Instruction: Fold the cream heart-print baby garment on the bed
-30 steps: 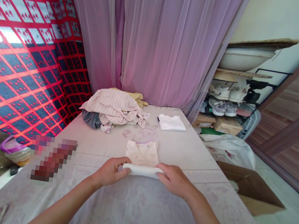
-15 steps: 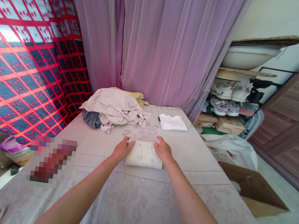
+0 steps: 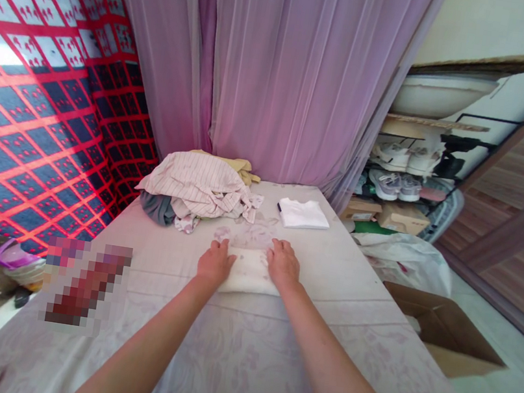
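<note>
While the folded cream garment (image 3: 248,276) lies crosswise on the floral sheet (image 3: 238,357), long axis left to right, I've got left hand (image 3: 216,262) and right hand (image 3: 283,267) on opposite ends, equally near (palms down, fingers loosely spread).

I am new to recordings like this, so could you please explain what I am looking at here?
There is no machine: these are a person's bare hands, each serving as the grip. The view comes from a camera worn on their head, looking forward and down. The left hand and right hand rest at either side of a folded off-white garment; whether the fingers pinch it cannot be seen. It lies on a floral cloth. Farther back are a heap of clothes, with a pink striped piece on it, and a folded white top.
</note>
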`<state>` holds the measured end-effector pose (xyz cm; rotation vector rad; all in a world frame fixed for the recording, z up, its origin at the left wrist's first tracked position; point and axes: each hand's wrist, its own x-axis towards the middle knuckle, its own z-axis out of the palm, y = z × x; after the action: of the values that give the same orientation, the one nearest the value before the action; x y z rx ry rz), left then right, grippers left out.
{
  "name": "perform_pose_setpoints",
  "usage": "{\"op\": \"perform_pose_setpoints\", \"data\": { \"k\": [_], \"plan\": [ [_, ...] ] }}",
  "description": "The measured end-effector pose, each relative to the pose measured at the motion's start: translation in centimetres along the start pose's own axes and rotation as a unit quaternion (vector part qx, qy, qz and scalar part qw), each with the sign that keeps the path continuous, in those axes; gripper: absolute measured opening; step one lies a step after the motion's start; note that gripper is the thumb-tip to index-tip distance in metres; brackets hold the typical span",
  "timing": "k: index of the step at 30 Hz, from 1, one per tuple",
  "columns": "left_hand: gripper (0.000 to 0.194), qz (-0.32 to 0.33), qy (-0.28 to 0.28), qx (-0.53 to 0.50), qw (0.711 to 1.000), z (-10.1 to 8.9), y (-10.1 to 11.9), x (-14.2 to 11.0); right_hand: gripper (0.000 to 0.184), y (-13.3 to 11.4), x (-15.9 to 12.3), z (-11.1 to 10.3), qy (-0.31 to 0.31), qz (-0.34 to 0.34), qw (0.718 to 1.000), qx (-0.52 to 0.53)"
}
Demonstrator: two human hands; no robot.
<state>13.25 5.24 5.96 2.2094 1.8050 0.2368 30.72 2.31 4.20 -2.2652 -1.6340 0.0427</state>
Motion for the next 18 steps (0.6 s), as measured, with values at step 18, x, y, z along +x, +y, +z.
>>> {"op": "perform_pose_setpoints", "data": {
  "k": [18],
  "plan": [
    [0.054, 0.222, 0.037, -0.002, 0.974, 4.4, -2.1, -1.4, 0.052, 2.8, -3.2, 0.3, -0.147, -0.169, 0.974, 0.035]
  ]
}}
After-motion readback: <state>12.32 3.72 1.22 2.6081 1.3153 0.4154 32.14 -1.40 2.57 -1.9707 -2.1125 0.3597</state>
